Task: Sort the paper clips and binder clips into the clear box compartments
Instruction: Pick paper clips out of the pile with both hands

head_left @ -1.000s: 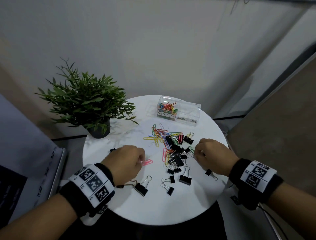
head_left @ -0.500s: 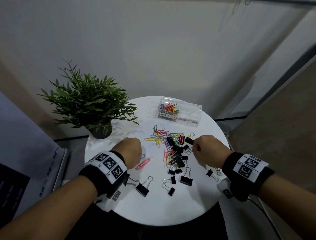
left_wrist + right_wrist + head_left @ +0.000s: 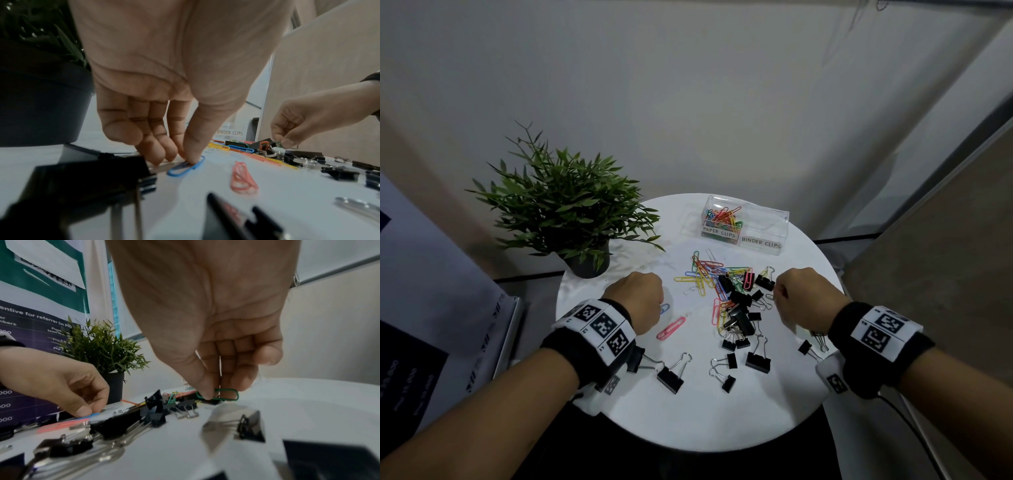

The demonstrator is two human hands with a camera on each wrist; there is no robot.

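Two pickups: my left hand [image 3: 164,97] pins blue paper clip [image 3: 186,166] to the surface [image 3: 688,411] for grip; right hand [image 3: 216,337] pinches green paper clip [image 3: 224,394].

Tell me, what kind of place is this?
Probably an office corner. A small round white table with a potted plant stands against a plain wall, a printed poster about referrer incentives hangs nearby, and a labelled clear box holds stationery.

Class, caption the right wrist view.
Right hand pinches a green paper clip above scattered binder clips.

Office corner, referral poster [image 3: 41,318], partition wall [image 3: 945,274]
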